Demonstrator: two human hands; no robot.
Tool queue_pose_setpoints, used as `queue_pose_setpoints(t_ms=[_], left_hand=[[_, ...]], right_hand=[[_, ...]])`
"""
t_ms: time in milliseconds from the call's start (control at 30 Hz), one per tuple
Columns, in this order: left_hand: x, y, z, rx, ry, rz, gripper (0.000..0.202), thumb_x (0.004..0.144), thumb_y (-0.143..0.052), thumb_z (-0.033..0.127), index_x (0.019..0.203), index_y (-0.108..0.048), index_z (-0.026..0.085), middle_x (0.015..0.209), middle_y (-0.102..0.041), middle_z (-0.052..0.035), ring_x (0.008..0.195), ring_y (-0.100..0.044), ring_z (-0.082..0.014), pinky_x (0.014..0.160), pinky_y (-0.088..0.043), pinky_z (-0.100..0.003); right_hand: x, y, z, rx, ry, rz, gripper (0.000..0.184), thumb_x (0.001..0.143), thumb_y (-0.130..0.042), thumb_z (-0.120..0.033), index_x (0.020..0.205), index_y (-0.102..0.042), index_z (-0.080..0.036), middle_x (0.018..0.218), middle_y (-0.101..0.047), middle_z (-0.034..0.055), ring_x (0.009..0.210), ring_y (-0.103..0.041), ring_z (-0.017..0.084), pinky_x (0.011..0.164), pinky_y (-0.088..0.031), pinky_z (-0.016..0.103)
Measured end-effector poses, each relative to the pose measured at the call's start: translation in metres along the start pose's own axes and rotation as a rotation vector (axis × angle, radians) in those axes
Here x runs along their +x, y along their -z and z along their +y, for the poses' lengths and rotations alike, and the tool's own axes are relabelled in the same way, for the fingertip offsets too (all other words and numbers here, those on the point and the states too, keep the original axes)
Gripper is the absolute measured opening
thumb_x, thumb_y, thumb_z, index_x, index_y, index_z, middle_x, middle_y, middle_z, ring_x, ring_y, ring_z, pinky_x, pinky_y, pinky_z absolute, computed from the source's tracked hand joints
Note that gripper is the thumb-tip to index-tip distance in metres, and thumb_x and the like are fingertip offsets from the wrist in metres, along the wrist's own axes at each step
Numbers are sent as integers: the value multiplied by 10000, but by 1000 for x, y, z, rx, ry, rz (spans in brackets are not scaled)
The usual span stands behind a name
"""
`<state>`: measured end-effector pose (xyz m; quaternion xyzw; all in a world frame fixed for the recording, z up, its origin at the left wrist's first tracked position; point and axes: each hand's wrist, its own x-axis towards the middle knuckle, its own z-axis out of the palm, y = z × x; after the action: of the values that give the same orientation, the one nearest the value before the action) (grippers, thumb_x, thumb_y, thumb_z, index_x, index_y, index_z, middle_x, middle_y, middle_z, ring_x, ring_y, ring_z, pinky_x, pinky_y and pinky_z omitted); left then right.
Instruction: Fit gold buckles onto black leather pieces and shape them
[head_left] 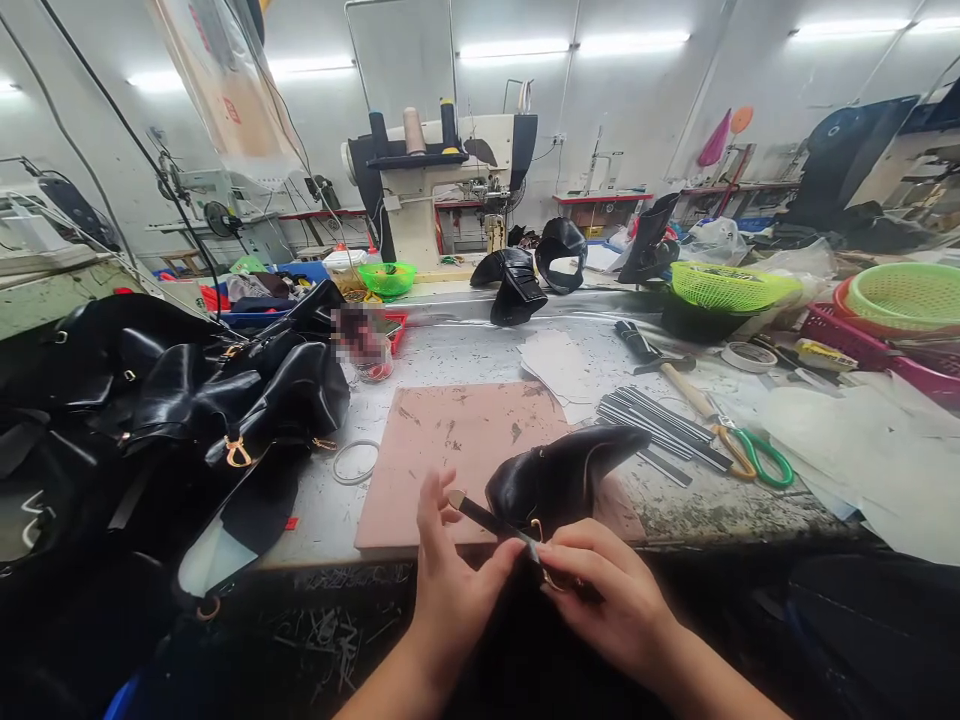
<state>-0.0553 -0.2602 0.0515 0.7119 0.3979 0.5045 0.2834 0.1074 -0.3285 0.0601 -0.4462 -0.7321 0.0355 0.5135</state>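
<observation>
A short dark strap (487, 518) with a pale rounded tip slants between my two hands at the front edge of the table. My left hand (457, 590) has its thumb pressed on the strap, and its other fingers stand upright behind it. With fingertips pinched, my right hand (615, 590) grips the strap's lower end beside a small gold-coloured metal fitting, partly covered by the fingers. Just beyond my hands, a glossy black leather piece (555, 475) rests on a pinkish board (457, 420).
Black leather pieces (187, 390) with gold hardware are heaped at left. Dark strips (652, 425), green-and-orange-handled scissors (757, 455), a hammer (686, 388) and a tape roll (750, 356) lie right of the board. A sewing machine (442, 180) stands behind; baskets (907, 295) sit far right.
</observation>
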Motion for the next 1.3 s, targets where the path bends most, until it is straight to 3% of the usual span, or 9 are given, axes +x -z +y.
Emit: queue_pose_setpoints(t_ms=[133,267,367,433,500,633,867,1133,1300], left_hand=[[5,8,3,231,-454,-81,378,815,-592,111,1161,-520,243,1051,-544,-53,951,-546,-165,833,-487,-289],[7,14,15,317,-576,-264,237,823,-527,108,1033,-605,186,1080,-561,-92,1061,-525,-222,909,-459,-351],[5,18,22,505,-672,-228,261,792,-592,193,1050,-630,204,1160,-553,-110,1176,-428,-314,1006,-308,-483],[4,19,27,571,-696,-148,239,789,-620,208,1026,-653,212,1084,-592,-97,1076,-478,-291,957,-313,-455],[5,19,31,547,-685,-130,212,808,-609,202,1013,-661,187,918,-617,-77,884,-530,-229,824,-382,-377],[8,18,34,345,-597,-353,267,846,-505,111,1097,-596,99,776,-590,-60,697,-532,-159,641,-452,-272],[7,10,21,144,-567,-376,300,847,-517,41,1128,-556,139,879,-632,-70,782,-563,-158,697,-492,-273],[6,0,13,41,-445,-317,132,842,-530,95,889,-624,175,773,-576,-38,705,-550,-131,635,-474,-225],[7,7,22,-30,-127,-594,125,865,-495,139,838,-609,183,785,-623,-16,723,-577,-120,669,-451,-204]], right_hand=[[0,0,-2,20,-24,43,432,771,-558,-25,1137,-556,-255,816,-600,43,688,-604,154,573,-546,263],[-1,0,-3,34,-43,100,408,761,-567,-33,1102,-588,-256,814,-608,40,677,-613,152,555,-540,248],[-2,0,-3,61,-65,109,399,757,-559,-23,1085,-590,-250,820,-602,40,679,-609,146,553,-537,237],[-3,0,-3,88,-68,105,391,757,-559,-23,1079,-582,-243,825,-595,42,687,-600,144,557,-538,238],[-4,-1,-3,121,-66,113,379,756,-560,-24,1071,-576,-235,831,-590,43,693,-593,143,560,-536,238],[-6,-2,-3,221,-81,123,364,753,-570,-27,1053,-576,-234,840,-581,40,685,-582,136,547,-527,229],[-10,-5,1,297,-105,112,308,758,-599,-48,995,-547,-238,822,-567,26,679,-565,140,539,-506,240],[-12,-12,2,301,-69,94,260,785,-584,-48,952,-519,-236,790,-554,6,687,-552,130,571,-505,238],[-11,-11,2,254,-30,91,266,790,-560,-29,958,-511,-229,795,-537,8,702,-540,130,579,-494,240]])
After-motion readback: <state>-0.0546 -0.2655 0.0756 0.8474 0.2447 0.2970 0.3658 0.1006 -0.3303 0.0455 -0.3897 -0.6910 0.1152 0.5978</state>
